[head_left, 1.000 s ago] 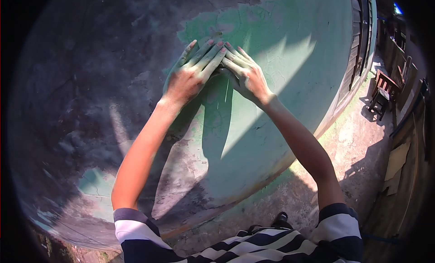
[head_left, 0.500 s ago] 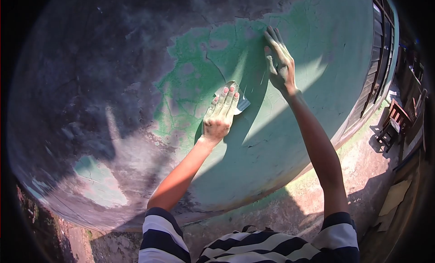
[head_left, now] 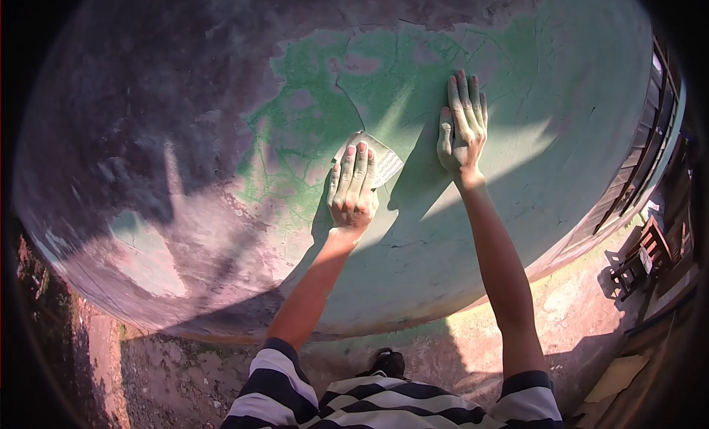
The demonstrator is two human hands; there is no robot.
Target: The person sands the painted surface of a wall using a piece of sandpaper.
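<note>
My left hand (head_left: 354, 185) lies with its fingers together over a piece of sandpaper (head_left: 387, 163), holding it flat to the painted wall (head_left: 413, 270). Rows of print show on the paper's exposed back, to the right of my fingers. Higher up and to the right, my right hand (head_left: 465, 126) rests palm down on the wall with its fingers stretched out, and nothing is in it. Pale dust coats both hands. Around them the surface is pale green, with a darker green, cracked patch (head_left: 310, 97) at the upper left.
Dark grey-purple worn areas cover the wall's left side, with a pale bare spot (head_left: 148, 259) low down. A barred window (head_left: 639, 163) is at the right. On the ground beyond stands a wooden chair (head_left: 646, 255). My dark shoe (head_left: 388, 361) shows below the wall.
My right hand has slid down and slightly right along the wall. More of the sandpaper shows beside my left fingers. The view has tilted, bringing my shoe into sight.
</note>
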